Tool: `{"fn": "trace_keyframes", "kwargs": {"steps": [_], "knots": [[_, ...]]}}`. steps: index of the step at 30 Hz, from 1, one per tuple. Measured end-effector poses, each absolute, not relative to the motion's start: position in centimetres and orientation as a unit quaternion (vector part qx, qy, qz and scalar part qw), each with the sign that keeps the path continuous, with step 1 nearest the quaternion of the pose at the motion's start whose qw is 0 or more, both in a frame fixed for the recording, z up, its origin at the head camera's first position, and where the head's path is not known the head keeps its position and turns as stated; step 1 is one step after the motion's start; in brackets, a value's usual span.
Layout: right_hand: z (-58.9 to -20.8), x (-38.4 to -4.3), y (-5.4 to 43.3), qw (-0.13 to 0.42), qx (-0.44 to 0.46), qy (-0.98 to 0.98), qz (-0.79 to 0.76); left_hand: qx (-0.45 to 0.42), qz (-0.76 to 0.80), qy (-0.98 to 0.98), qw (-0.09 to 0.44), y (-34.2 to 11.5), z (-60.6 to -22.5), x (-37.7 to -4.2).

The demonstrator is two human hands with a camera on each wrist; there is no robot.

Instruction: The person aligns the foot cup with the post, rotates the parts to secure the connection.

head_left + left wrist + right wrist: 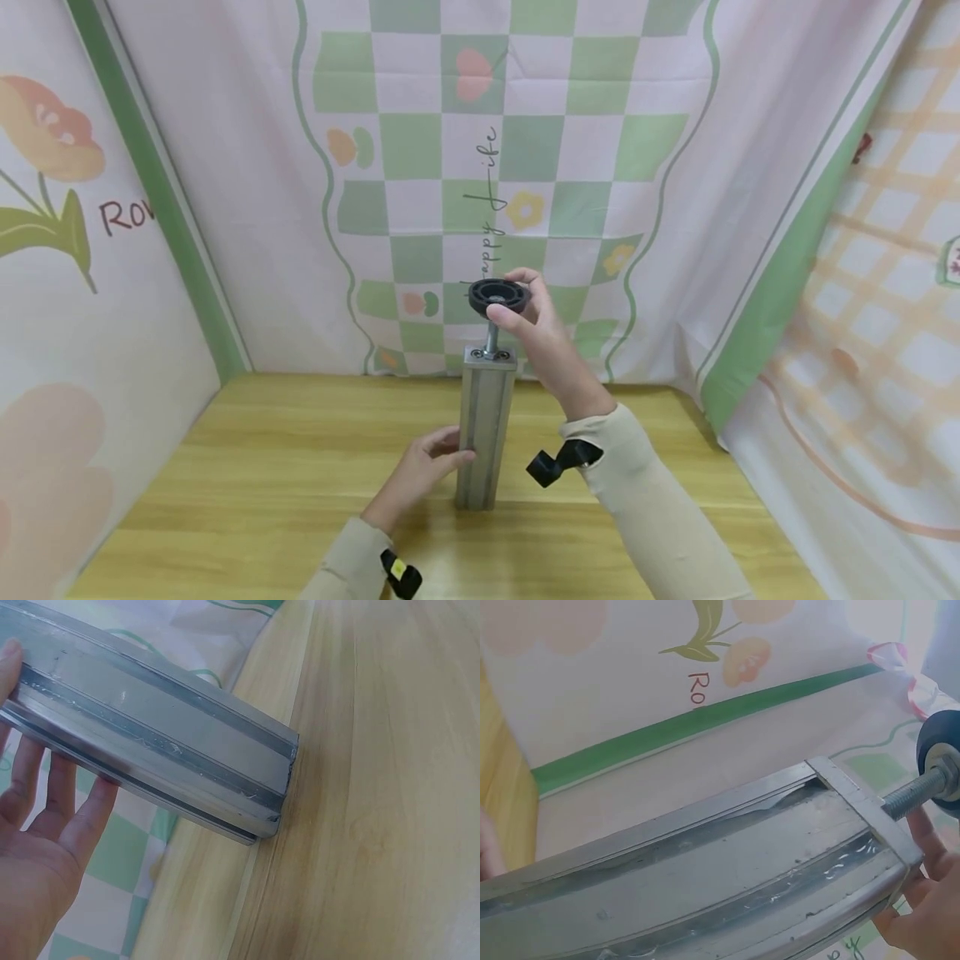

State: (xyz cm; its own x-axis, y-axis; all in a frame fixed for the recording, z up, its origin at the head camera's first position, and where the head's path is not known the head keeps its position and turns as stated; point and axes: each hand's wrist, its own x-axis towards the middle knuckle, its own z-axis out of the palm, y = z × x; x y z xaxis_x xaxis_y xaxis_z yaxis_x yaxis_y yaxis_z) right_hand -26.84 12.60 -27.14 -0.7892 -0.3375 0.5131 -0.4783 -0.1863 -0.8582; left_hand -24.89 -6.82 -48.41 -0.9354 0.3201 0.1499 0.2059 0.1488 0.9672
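Observation:
An aluminium profile (486, 433) with grooved sides stands upright over the tabletop in the head view. From its top end plate (491, 358) rises a threaded rod, which carries a round black levelling foot (480, 307). My right hand (542, 325) grips this foot, thumb on the near rim and fingers round the far side. My left hand (427, 467) holds the profile in its lower half, thumb on the near face. In the left wrist view the fingers (90, 817) touch the profile's edge. The right wrist view shows the threaded rod (915, 793) and nut close up.
Below lies a wooden tabletop (300, 467). A checked green and white curtain (412, 150) hangs behind it, with printed cloth (60, 333) on the left and an orange-checked cloth (862, 350) on the right.

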Motion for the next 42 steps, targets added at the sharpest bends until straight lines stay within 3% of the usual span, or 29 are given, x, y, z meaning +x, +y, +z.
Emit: {"fn": "trace_keyframes", "kwargs": {"steps": [5, 15, 33, 42], "knots": [[-26.7, -27.1, 12.4, 0.058, 0.343, -0.631, 0.693, 0.168, 0.626, 0.760, 0.047, -6.8, -48.2, -25.0], [-26.6, -27.5, 12.9, -0.008, 0.388, -0.610, 0.690, 0.166, 0.626, 0.761, 0.044, -6.9, -48.1, -25.0], [-26.4, -26.5, 12.5, 0.023, 0.291, -0.649, 0.703, 0.184, 0.629, 0.755, 0.041, -6.9, -48.4, -24.9], [-26.5, -26.9, 12.3, 0.042, 0.343, -0.627, 0.698, 0.188, 0.626, 0.756, 0.036, -6.9, -48.5, -25.1]]}}
